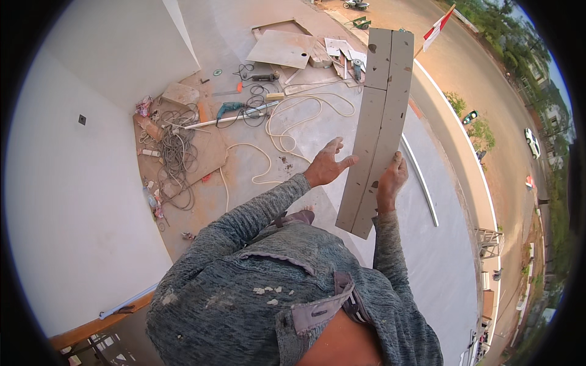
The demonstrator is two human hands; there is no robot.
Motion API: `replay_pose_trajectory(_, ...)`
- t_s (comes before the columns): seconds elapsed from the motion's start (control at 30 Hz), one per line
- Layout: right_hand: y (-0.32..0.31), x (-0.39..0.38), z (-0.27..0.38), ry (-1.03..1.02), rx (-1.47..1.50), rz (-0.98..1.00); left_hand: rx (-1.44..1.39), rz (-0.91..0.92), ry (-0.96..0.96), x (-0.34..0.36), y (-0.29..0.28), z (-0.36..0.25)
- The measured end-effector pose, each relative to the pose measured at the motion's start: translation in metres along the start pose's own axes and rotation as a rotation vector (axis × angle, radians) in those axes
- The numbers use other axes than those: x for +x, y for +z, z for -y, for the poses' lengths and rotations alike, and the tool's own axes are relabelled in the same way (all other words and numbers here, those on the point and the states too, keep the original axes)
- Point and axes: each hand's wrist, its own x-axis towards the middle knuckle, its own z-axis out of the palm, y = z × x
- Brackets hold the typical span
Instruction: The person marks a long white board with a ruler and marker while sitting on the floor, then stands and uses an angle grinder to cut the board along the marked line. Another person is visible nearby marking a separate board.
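A long narrow grey board with dark blotches and dividing lines stands out before me at a slight tilt. My right hand grips its right edge in the lower half. My left hand is just left of the board, fingers apart and holding nothing; whether the thumb touches the board I cannot tell. Both forearms are in dusty grey knit sleeves.
Below are a pale floor, tangled cords, a teal drill, angle grinder, loose panels and white strip. A white wall rises left. Beyond the right edge lie a flag and road.
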Motion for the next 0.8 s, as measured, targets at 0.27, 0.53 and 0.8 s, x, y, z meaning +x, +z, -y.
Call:
replay_pose_trajectory(0.27, 0.07, 0.167, -0.013, 0.08, 0.156, 0.077, -0.053, -0.079, 0.154, 0.195, 0.028, -0.045)
replay_pose_trajectory(0.53, 0.156, 0.324, -0.056, 0.137, 0.303, 0.245, 0.011, -0.246, 0.031, 0.396, 0.027, -0.04)
replay_pose_trajectory(0.8, 0.259, 0.433, -0.059, 0.201, 0.4, 0.335, 0.054, -0.35, -0.182, 0.551, -0.019, -0.03)
